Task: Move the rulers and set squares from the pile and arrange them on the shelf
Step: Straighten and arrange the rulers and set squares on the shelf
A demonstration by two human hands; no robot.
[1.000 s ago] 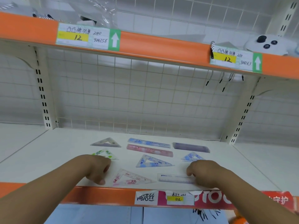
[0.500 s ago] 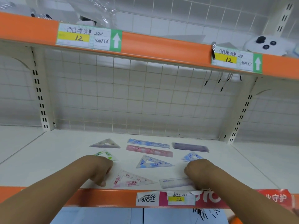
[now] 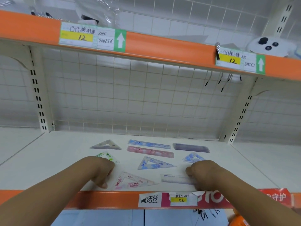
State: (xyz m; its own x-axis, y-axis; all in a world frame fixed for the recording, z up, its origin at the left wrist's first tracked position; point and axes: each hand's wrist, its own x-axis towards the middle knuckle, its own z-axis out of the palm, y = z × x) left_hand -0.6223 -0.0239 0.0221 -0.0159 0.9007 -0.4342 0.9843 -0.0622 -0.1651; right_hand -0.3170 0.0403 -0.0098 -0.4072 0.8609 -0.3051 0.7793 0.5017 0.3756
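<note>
**Clear ruler (image 3: 176, 178) squared up behind the orange front rail (image 3: 114, 199)**

Half a second ago this ruler lay tilted to the rail. Now it runs about parallel, just behind it, with its right end pinched by the right hand (image 3: 203, 173), so this looks like final straightening. The left hand (image 3: 99, 170) rests just behind the rail with its fingers curled, beside the pink set square (image 3: 133, 181) (whether it pinches that corner, I cannot tell).

There are five set squares. Going back from the rail: pink, blue (image 3: 154, 163), small blue (image 3: 193, 158), green (image 3: 106, 156) and grey (image 3: 105, 144). There are four rulers: the clear one, then farthest back pink (image 3: 149, 151), blue (image 3: 149, 143) and purple (image 3: 191, 147) (possibly a stack).
</note>
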